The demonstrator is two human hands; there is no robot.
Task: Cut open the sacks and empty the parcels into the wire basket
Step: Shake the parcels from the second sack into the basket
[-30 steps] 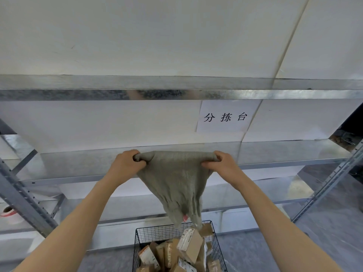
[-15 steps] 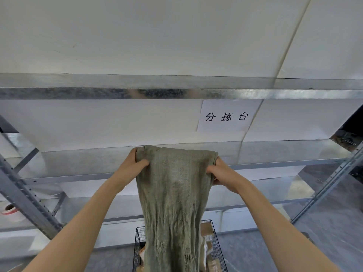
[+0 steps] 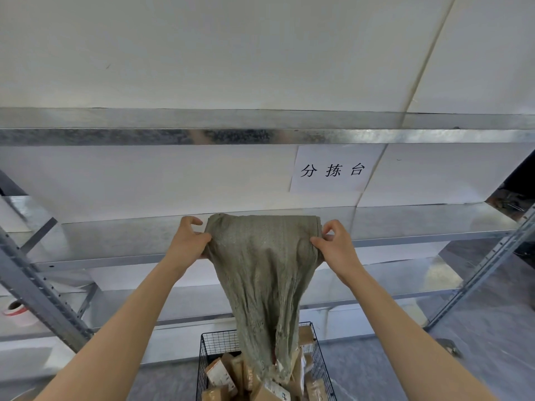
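Head view: left hand (image 3: 189, 241) and right hand (image 3: 333, 241) are pinching the top corners of the sack (image 3: 266, 270), at 9 and 3 o'clock of it, thumb and forefinger clamped on the cloth, other fingers lifting off. Sack is hanging limp, its mouth dipping into the wire basket (image 3: 220, 335) at 6 o'clock, among the parcels (image 3: 220, 374). Risks: the thin pinch slipping, so the sack is dropping in with the parcels; the mouth swinging past the rim, spilling any leftover onto the floor (image 3: 376, 371). Whether anything is left inside, cannot tell.
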